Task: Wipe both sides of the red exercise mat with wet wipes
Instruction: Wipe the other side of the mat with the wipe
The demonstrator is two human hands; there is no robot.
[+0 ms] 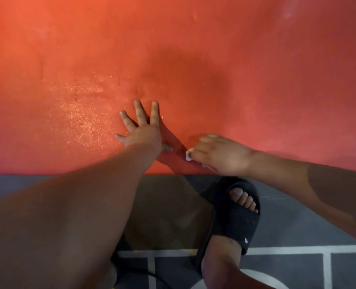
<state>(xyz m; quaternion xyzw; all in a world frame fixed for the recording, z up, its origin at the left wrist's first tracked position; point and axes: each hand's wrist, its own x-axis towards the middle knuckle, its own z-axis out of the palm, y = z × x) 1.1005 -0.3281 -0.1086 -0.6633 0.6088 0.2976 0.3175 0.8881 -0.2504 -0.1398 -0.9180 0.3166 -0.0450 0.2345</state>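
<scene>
A wet sheen (pixel 79 117) lies on the mat (pixel 256 69), left of the left grip (pixel 143 132), which rests flat with fingers spread and holds nothing. Just right of it, the right grip (pixel 223 155) curls round a wipe (pixel 188 155), pressing it down by the mat's near edge. The mat's long axis runs left to right, and its duller stretch lies rightward. No container shows.

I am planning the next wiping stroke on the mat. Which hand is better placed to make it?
Probably the right hand: its fingers hold the wet wipe on the red mat. The left hand lies flat, fingers spread, holding nothing.
</scene>
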